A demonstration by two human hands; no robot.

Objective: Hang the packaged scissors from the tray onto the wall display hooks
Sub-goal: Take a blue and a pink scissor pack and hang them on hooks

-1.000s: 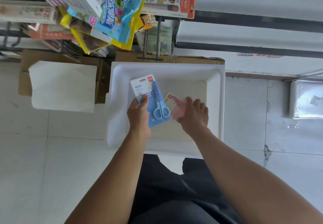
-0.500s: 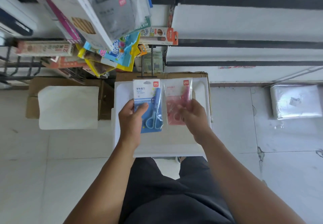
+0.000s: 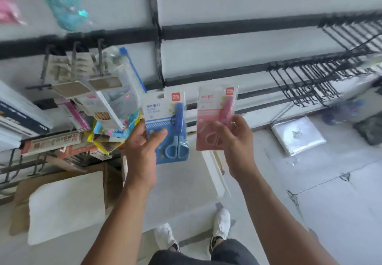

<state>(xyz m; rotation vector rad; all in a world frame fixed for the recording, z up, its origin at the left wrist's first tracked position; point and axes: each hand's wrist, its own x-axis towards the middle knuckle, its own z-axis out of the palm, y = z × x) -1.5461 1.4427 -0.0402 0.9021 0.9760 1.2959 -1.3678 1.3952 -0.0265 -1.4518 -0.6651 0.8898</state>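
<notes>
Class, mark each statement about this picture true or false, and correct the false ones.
1. The left hand holds the blue scissors pack. True.
2. The right hand holds two packs. False: it holds one, the pink scissors pack.
3. The pink scissors pack hangs on a wall hook. False: the right hand holds it up in the air.
4. The person wears white shoes. True.
</notes>
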